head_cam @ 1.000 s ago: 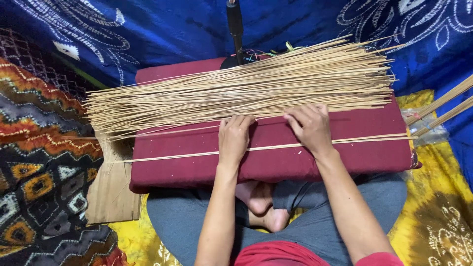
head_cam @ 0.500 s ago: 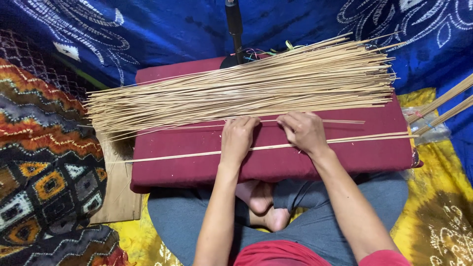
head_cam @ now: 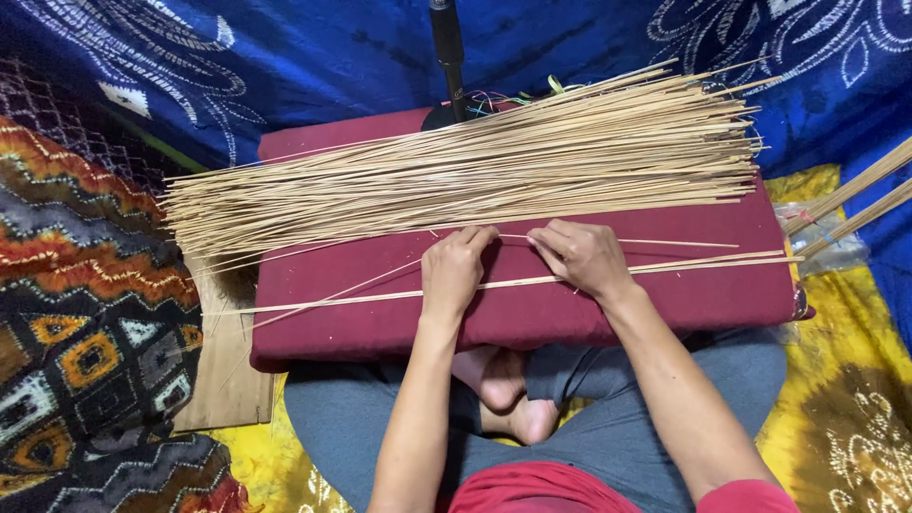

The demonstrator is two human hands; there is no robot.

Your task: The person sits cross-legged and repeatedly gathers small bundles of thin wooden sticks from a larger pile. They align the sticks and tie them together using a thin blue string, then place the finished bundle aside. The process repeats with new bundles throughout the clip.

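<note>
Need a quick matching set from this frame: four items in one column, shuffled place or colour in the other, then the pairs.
Column one:
1. stick pile
2. cushion
3. black stand
4. wooden board

Column two:
A. dark red, across the person's lap
B. flat on the floor, past the cushion's left end
C. pale tan, spread along the cushion's far side
D. upright behind the cushion, top centre

Pairs: 1-C, 2-A, 3-D, 4-B

Thin pale stick (head_cam: pixel 665 242): pinched at centre frame, laid nearly level (slightly tilted), below the stick pile (head_cam: pixel 475 171).
</note>
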